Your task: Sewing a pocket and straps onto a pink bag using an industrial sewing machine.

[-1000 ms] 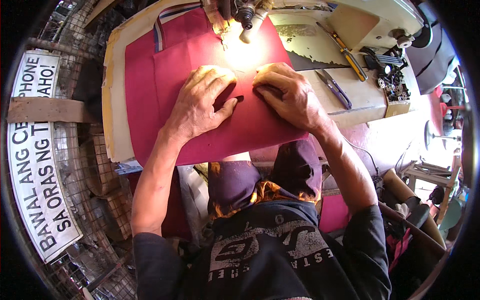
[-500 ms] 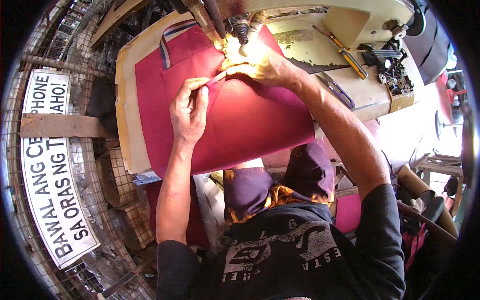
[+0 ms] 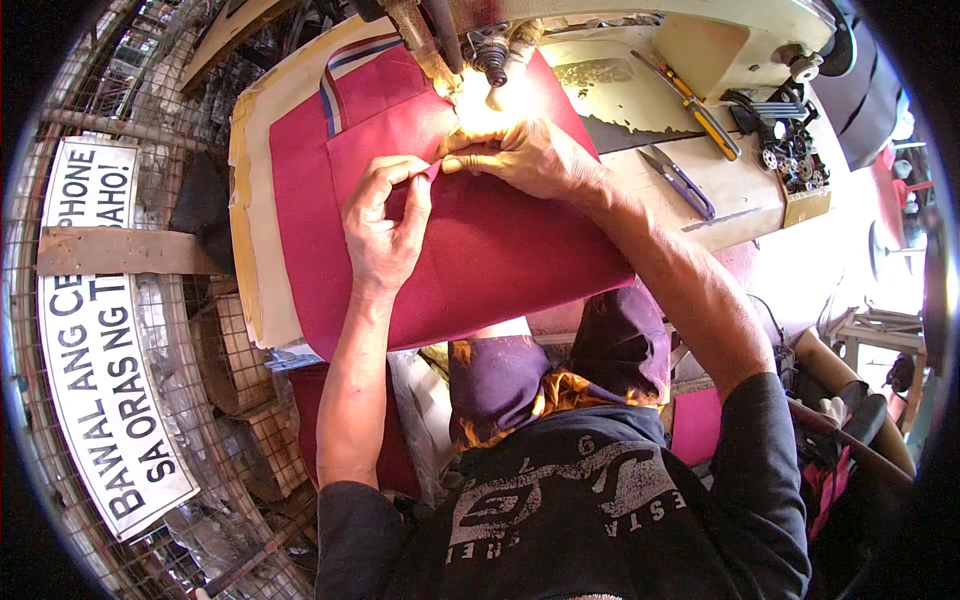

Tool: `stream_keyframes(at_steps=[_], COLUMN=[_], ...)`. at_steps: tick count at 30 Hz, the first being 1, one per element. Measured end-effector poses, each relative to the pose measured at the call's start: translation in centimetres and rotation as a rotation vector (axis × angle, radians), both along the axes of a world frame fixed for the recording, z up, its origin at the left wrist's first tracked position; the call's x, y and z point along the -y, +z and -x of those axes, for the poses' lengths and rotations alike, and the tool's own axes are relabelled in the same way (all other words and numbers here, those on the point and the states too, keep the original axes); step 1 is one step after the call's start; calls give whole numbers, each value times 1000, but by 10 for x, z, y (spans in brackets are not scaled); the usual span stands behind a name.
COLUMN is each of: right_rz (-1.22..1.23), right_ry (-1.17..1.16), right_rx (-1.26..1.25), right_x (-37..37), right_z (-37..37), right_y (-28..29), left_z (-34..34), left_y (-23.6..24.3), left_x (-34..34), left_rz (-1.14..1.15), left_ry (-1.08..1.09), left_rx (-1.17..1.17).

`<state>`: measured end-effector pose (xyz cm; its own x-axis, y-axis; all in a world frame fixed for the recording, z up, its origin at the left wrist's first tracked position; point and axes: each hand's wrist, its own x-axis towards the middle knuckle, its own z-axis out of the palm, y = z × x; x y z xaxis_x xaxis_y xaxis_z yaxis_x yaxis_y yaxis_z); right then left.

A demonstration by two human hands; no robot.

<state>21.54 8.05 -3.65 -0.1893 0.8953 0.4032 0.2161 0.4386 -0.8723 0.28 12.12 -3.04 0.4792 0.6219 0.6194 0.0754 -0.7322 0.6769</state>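
Observation:
A large maroon fabric lies on the sewing machine bed, with a striped strap along its upper left part. My left hand pinches a folded edge of the maroon fabric between thumb and fingertips. My right hand is closed on the same fold, just to the right of the left fingertips and below the machine's lit needle area. Glare washes out the needle and part of the right fingers. Purple-handled snips lie to the right of the fabric.
A yellow-and-black screwdriver and a box of bobbins and metal parts sit on the right of the machine table. The machine body rises behind. A wire grid with a white sign stands at the left.
From lying curled flat on the fabric, my hands came together at the needle area and took hold of a fold. In the last half second both shifted slightly, the left rightward, the right downward.

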Motion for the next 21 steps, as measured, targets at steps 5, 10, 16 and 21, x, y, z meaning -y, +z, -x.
stream_keyframes(at_steps=[5, 10, 16, 21], right_rz=[42, 95, -71, -219], right_ry=[-13, -9, -141, -252], right_rx=[62, 81, 116, 404], right_x=[3, 6, 5, 2], right_z=[5, 3, 4, -1], right_y=[1, 4, -6, -9], left_z=[-4, -6, 0, 1], left_y=[7, 6, 5, 3], left_x=[5, 5, 3, 2], left_rz=[-98, -131, -105, -13], left_ry=[70, 101, 23, -23], left_rx=[-51, -97, -71, -56])
